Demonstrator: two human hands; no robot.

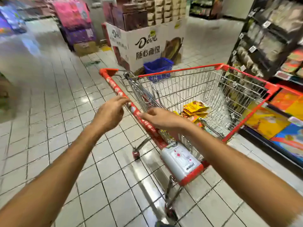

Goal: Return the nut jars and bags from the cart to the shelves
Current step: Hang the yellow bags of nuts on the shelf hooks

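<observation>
A wire shopping cart (246, 74) with red trim stands in front of me, turned at an angle. Yellow and orange nut bags (195, 109) lie on its floor near the handle end. My left hand (109, 114) hovers at the red handle bar (118, 91), fingers relaxed and extended, fingertips about touching it. My right hand (164, 119) rests over the same bar further along, fingers loosely spread, not wrapped around it. No jars are visible in the cart.
Dark shelves (268, 35) with bagged nuts rise at the right, with colourful boxes (270, 122) low beside the cart. A white Dove display (144, 45) and a blue basket (158, 66) stand beyond the cart. Tiled floor stretches to the left.
</observation>
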